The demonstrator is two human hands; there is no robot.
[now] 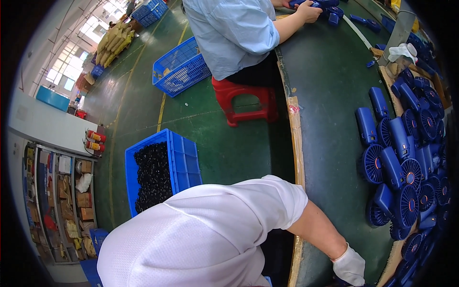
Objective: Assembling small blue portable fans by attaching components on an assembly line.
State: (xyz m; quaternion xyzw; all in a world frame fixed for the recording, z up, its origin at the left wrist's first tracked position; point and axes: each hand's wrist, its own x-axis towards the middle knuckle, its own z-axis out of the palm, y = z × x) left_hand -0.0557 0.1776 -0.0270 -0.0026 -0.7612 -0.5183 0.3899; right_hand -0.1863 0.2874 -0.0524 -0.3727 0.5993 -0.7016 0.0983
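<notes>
My left hand [350, 267], in a white glove, is low over the green tabletop at the bottom edge of the view. Its fingers curl down around something dark, mostly cut off by the frame edge, so I cannot make out what it is. My right hand is out of view. To the right of my left hand lies a long heap of dark blue handheld fans [410, 211], with round grilles and stubby handles, piled over one another along a wooden strip.
A co-worker in a light blue shirt [234, 36] handles blue fans [318, 5] at the far end of the table [330, 115]. Beside them are a red stool [246, 101] and a blue basket [180, 71]. A blue crate [185, 158] of small black parts stands left. A metal post [400, 36] rises far right.
</notes>
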